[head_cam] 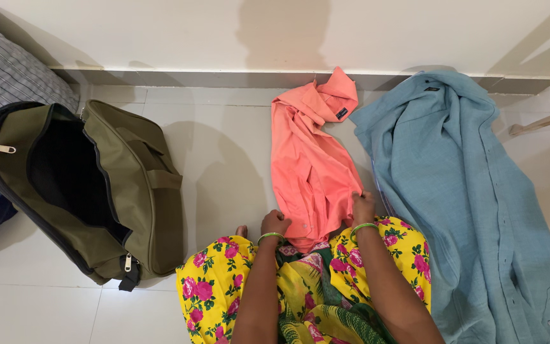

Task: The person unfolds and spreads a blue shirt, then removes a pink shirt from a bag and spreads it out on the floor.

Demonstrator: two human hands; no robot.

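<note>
A crumpled coral-pink shirt [312, 159] lies on the white tiled floor in front of me, its collar toward the wall. My left hand [275, 223] grips its near left edge. My right hand [363, 206] pinches its near right edge. Both wrists wear green bangles. My knees, in yellow cloth with pink flowers [224, 280], sit just below the shirt.
A light blue shirt [472, 191] is spread out on the floor to the right. An olive green duffel bag [128, 191] stands unzipped at the left. Striped cloth [7, 73] and dark blue cloth lie behind it. A wall skirting [224, 78] runs along the far side.
</note>
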